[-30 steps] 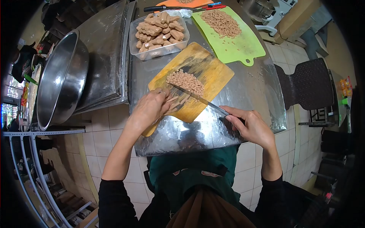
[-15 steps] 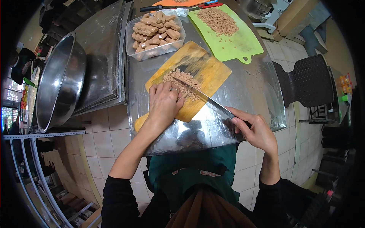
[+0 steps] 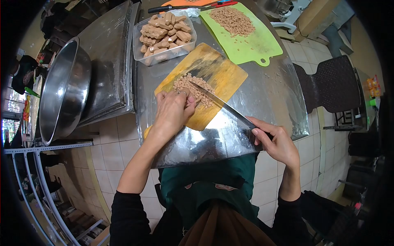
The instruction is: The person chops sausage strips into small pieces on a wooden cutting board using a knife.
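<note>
Two cutting boards: wooden board (image 3: 213,78), green board (image 3: 250,39) far right. Right hand (image 3: 274,141) clasps one knife (image 3: 221,105); left hand (image 3: 174,110) flat, fingers curled on chopped pieces (image 3: 192,85). One tub (image 3: 164,37), one bowl (image 3: 61,88) left.

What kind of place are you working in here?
Probably a food-prep kitchen: a steel-topped table, a large steel mixing bowl, a clear plastic tub of brown sausage pieces, and chopped bits on yellow and green cutting boards.
</note>
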Demonstrator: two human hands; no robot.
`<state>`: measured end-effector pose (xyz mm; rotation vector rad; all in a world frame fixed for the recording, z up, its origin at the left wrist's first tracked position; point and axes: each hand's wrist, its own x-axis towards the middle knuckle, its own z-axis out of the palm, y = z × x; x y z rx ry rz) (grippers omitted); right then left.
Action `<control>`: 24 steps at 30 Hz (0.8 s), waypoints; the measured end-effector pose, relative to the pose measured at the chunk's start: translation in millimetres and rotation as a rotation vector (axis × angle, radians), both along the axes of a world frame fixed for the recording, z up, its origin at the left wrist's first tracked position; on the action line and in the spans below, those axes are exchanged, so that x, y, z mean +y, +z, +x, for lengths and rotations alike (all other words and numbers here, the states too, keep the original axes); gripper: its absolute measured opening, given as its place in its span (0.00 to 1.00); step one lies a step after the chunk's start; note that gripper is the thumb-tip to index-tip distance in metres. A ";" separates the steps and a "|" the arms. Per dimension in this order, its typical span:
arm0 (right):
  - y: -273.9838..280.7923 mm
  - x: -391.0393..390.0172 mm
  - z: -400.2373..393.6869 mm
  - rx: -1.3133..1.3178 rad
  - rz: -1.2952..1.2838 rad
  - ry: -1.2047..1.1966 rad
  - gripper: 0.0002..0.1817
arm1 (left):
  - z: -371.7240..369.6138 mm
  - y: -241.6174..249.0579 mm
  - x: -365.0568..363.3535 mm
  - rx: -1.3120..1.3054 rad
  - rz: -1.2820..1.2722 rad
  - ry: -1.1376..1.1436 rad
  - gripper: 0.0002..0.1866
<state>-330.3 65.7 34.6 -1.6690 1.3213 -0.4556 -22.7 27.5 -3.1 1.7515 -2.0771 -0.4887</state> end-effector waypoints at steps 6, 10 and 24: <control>-0.1 8.6 2.6 0.001 0.010 0.018 0.20 | 30.2 19.9 3.8 0.197 -0.013 -0.001 0.08; 7.2 19.5 -0.7 0.050 0.013 0.090 0.20 | 60.7 18.9 16.6 0.219 -0.011 0.067 0.08; 19.6 -1.9 6.3 0.216 -0.079 0.159 0.17 | 51.0 -13.3 25.9 0.182 0.045 0.118 0.08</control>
